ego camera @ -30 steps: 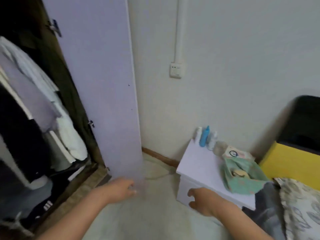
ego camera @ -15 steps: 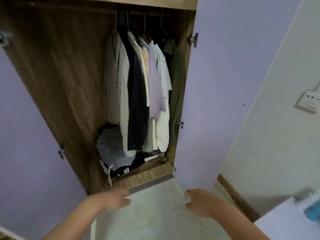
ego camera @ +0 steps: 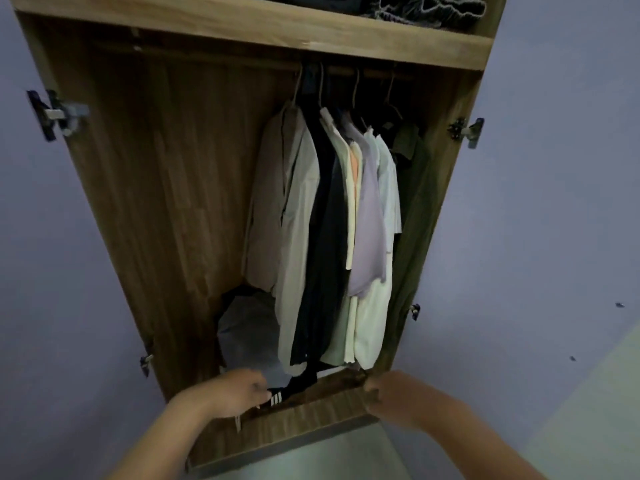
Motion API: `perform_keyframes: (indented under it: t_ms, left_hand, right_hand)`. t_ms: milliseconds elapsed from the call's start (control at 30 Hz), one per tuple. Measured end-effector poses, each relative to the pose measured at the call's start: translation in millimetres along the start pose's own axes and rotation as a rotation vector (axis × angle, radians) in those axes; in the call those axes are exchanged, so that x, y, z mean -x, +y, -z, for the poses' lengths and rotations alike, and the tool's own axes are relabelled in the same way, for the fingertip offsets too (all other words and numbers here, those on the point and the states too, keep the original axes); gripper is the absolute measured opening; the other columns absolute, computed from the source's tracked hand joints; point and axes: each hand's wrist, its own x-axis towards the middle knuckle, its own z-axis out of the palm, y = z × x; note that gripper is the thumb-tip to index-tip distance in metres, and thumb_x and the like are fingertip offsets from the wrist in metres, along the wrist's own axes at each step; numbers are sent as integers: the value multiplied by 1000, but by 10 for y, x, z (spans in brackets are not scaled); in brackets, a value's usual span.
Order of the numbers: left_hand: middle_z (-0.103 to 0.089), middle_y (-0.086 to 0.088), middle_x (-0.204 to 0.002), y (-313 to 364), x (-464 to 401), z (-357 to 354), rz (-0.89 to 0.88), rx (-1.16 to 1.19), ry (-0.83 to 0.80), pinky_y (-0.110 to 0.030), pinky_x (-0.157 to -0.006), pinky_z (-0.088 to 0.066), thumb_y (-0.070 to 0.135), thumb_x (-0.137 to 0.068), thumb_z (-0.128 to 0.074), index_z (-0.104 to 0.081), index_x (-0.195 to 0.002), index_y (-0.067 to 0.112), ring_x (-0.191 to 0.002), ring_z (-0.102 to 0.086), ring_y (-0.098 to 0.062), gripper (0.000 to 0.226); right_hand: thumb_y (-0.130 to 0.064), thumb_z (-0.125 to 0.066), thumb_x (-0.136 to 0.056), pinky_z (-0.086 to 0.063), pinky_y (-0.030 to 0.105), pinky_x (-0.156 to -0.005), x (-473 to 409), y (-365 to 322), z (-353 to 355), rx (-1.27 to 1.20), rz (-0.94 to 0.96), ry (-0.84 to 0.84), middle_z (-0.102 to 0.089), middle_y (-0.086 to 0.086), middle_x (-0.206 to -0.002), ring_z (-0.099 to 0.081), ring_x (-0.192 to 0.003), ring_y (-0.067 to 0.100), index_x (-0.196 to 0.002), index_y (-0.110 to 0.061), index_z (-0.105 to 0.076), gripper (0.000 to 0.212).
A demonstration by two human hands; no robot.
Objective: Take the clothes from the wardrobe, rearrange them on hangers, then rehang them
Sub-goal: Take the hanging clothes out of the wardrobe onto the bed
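Note:
The open wooden wardrobe (ego camera: 166, 188) fills the view. Several garments hang on hangers from its rail (ego camera: 367, 72): a beige shirt (ego camera: 287, 209), a black garment (ego camera: 329, 258), a cream one (ego camera: 351, 188), a lilac shirt (ego camera: 369, 237), a white shirt (ego camera: 375, 327) and a dark green one (ego camera: 412, 216) at the right. My left hand (ego camera: 235, 393) hovers loosely curled at the bottom edge, above a black garment with white stripes (ego camera: 292, 388). My right hand (ego camera: 391, 393) hangs loosely curled by the bottom right corner. Neither holds anything.
Both lilac doors stand open, the left door (ego camera: 52, 271) and the right door (ego camera: 554, 220). A grey folded heap (ego camera: 249, 330) lies on the wardrobe floor. Dark folded items (ego camera: 426, 6) sit on the upper shelf (ego camera: 263, 27). Pale floor (ego camera: 346, 459) lies below.
My view has swung left from the bedside table to face the wardrobe and come closer. Both hands have risen toward the wardrobe's bottom edge.

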Motion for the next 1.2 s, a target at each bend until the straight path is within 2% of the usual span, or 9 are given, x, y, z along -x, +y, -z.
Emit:
perform_keyframes:
  t_ms: [133, 233, 467, 600, 700, 867, 1000, 1100, 1200]
  left_hand:
    - [-55, 1, -116, 49, -256, 357, 4, 66, 31, -22, -92, -41, 34, -96, -45, -51, -119, 19, -112, -52, -13, 28]
    - [-49, -1, -134, 109, -451, 614, 16, 102, 70, -18, -96, -38, 33, -96, -47, -39, -138, 17, -119, -48, -11, 45]
    - [-48, -2, -136, 254, -922, 1246, 33, 210, 276, -16, -97, -35, 31, -96, -47, -39, -138, 18, -121, -47, -11, 45]
    - [-51, -2, -134, 320, -1151, 1495, -5, 276, 437, -11, -93, -31, 26, -96, -49, -41, -137, 17, -121, -47, -11, 43]
    - [-49, 0, -135, 321, -1294, 1646, -42, 358, 512, -12, -94, -32, 22, -95, -51, -42, -137, 18, -121, -47, -10, 43]
    - [-47, 2, -137, 266, -1560, 1973, -124, 422, 613, -20, -99, -38, 21, -94, -52, -38, -139, 22, -117, -48, -8, 46]
    - [-42, 7, -139, 177, -1730, 2240, -199, 462, 621, -18, -96, -37, 22, -94, -51, -33, -141, 27, -117, -46, -6, 50]
    - [-38, 14, -135, 91, -1801, 2447, -265, 574, 610, -17, -96, -34, 20, -94, -51, -28, -142, 34, -116, -44, -2, 55]
    - [-35, 27, -123, 28, -1847, 2633, -343, 722, 565, -7, -91, -33, 18, -96, -48, -21, -142, 41, -108, -42, 12, 59]
  right_hand:
    - [-28, -40, -97, -38, 22, -93, -312, -12, 397, -54, 24, 92, -44, 4, -138, -47, -120, 18, -135, -18, -44, 39]
    - [-27, -41, -98, -41, 19, -87, -597, -37, 742, -55, 90, 157, -48, 6, -135, -51, -115, 18, -135, -17, -44, 38]
    - [-18, -46, -97, -49, 22, -78, -1284, -238, 1621, -69, 241, 450, -63, 8, -113, -60, -94, 19, -132, -15, -49, 36]
    - [-11, -45, -94, -45, 32, -94, -1498, -562, 2070, -72, 390, 728, -54, 9, -128, -55, -112, 22, -136, -14, -44, 43]
    - [-7, -43, -93, -37, 29, -103, -1645, -842, 2336, -170, 459, 836, -44, 10, -138, -45, -124, 23, -142, -11, -36, 49]
    - [-8, -46, -93, -21, 29, -112, -1951, -1205, 2663, -196, 378, 862, -20, 10, -152, -21, -138, 24, -148, -8, -14, 64]
    - [-11, -49, -92, -33, 34, -106, -2183, -1415, 2769, -293, 289, 883, -30, 13, -143, -33, -130, 28, -149, -10, -10, 69]
    - [-14, -47, -93, -45, 37, -94, -2340, -1627, 2898, -644, 315, 779, -52, 8, -113, -54, -112, 30, -143, -7, -31, 53]
    - [-15, -49, -92, -52, 40, -82, -2514, -1877, 3073, -1012, 305, 631, -65, 14, -102, -63, -93, 30, -113, -7, -56, 23]
